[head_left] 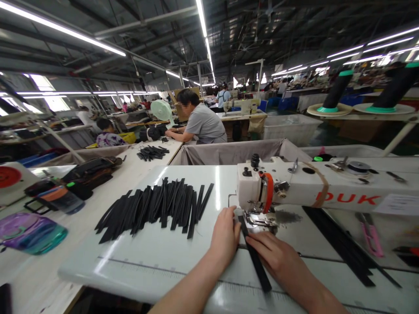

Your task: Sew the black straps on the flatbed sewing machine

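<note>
A narrow black fabric strip [259,267] lies slantwise on the sewing machine's bed, its far end beside the presser foot [260,220]. My left hand [225,232] holds the strip's far end from the left, with fingers curled close to the needle area. From the right, my right hand [273,250] grips the strip's edge a little nearer to me, fingertips together on it. The white sewing machine [291,185] has an orange lever guard [268,192]. To the left of my hands, a spread row of black strips [153,207] covers part of the pale tabletop.
Longer black strips [340,248] and pink-handled snips [371,237] lie beneath the machine arm. Thread cones [335,91] stand at the right. A purple-teal bottle [32,233] and a cup [62,199] sit left. Beyond, a co-worker [206,122] handles dark pieces.
</note>
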Demonstrator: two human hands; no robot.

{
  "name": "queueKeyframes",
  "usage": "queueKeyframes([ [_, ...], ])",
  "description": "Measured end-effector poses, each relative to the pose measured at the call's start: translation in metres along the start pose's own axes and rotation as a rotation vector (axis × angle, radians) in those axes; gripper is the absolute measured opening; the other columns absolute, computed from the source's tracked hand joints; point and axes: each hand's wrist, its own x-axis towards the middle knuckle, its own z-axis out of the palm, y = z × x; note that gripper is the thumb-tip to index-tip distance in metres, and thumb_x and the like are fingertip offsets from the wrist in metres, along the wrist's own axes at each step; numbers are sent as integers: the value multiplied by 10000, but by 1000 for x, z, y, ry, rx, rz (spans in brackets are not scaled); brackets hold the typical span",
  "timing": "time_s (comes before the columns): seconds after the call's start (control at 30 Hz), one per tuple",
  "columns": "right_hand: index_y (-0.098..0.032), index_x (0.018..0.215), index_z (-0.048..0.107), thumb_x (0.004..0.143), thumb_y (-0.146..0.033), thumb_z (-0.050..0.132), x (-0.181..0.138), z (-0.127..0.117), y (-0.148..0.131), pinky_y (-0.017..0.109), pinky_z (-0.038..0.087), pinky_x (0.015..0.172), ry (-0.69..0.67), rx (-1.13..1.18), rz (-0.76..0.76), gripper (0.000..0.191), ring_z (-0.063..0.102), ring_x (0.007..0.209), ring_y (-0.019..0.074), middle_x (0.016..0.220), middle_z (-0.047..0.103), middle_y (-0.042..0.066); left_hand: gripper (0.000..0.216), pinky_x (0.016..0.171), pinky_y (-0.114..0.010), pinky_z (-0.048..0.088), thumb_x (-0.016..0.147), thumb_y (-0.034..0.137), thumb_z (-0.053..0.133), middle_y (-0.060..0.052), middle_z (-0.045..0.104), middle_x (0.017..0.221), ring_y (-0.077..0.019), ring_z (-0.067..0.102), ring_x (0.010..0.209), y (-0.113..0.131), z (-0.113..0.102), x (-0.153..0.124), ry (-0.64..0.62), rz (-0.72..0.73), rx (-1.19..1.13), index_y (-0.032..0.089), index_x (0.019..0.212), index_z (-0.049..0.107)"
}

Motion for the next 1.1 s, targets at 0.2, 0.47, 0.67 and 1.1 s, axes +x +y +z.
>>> queueKeyframes([
  [0.2,-143,1183,621,941,-94,431,8,3,0,392,578,837,56,-77,94,311,647,991,243,1054,680,110,168,929,-428,473,911,116,573,-54,675,1131,-244,584,1064,3,-6,-11,-127,299,231,211,977,695],
  [0.47,-120,1129,640,983,-105,348,5,4,-4,345,567,795,74,-118,24,327,661,932,216,1026,693,113,188,974,-429,483,905,89,568,-46,682,1187,-248,588,1105,1,0,-4,-142,319,280,182,1025,680],
  [0.67,-134,1122,636,969,-100,371,5,6,-3,341,565,801,77,-86,37,309,663,941,216,1014,700,108,175,965,-428,488,913,109,560,-52,685,1178,-250,592,1098,0,-2,-1,-168,351,280,183,1015,682],
  [1.1,-183,1149,628,966,-121,423,7,2,-3,348,553,840,40,15,127,282,642,961,212,1025,692,80,125,901,-433,488,928,113,544,-64,668,1108,-251,574,1050,5,7,1,-193,300,409,176,950,650],
])
